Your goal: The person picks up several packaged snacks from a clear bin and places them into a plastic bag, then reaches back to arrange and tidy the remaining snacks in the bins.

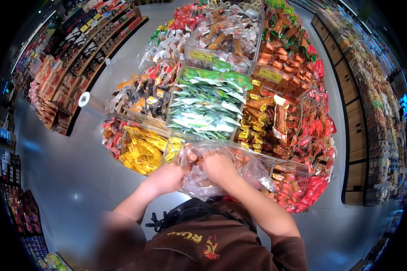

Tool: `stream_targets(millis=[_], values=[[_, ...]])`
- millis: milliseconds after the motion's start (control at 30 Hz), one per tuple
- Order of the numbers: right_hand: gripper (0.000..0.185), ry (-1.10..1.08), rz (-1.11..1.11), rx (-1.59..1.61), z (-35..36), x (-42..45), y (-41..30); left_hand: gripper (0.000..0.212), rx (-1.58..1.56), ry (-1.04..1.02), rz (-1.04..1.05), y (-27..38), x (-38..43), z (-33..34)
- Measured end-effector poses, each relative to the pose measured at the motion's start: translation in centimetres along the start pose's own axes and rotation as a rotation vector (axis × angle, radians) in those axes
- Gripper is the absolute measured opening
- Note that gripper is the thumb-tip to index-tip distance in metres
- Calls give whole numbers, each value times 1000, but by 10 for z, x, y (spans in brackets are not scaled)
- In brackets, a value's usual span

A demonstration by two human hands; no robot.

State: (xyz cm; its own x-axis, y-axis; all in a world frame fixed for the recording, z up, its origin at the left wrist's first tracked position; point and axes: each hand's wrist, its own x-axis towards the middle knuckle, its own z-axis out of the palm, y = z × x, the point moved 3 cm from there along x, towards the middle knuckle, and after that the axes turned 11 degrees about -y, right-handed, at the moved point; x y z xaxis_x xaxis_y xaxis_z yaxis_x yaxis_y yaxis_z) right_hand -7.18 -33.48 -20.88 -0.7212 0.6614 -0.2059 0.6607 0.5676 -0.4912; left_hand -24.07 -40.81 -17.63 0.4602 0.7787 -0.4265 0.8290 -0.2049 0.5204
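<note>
A large clear plastic bag (257,166) with wrapped brown snacks inside is in front of my body, over the near edge of the snack display. At the bag's left side, my left hand (169,176) is closed on the plastic. My right hand (220,167) reaches into the bag's mouth, among the wrapped snacks (192,155). Its fingertips are hidden, so whether it grips a packet cannot be told. Just beyond the bag lies a stacked pile of green-and-white packets (207,105). Yellow packets (142,152) fill a bin left of the bag.
Clear-walled bins hold brown packets with yellow ends (254,125), red packets (312,193) and orange-brown packets (281,61). A roll of plastic bags (84,99) sticks out at the display's left. Stocked shelves (88,50) stand left; wooden cabinets (356,135) line the right aisle.
</note>
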Motion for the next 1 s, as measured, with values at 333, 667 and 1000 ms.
stream_targets(millis=[333,667,1000], values=[[27,-122,-25,325,9,29,-11,12,65,144,-213,-6,-15,-9],[18,294,51,570,-68,-74,0,35,-137,381,-145,12,-24,-35],[6,784,-327,1539,-88,-170,-5,36,-1130,441,481,123,-5,-34]])
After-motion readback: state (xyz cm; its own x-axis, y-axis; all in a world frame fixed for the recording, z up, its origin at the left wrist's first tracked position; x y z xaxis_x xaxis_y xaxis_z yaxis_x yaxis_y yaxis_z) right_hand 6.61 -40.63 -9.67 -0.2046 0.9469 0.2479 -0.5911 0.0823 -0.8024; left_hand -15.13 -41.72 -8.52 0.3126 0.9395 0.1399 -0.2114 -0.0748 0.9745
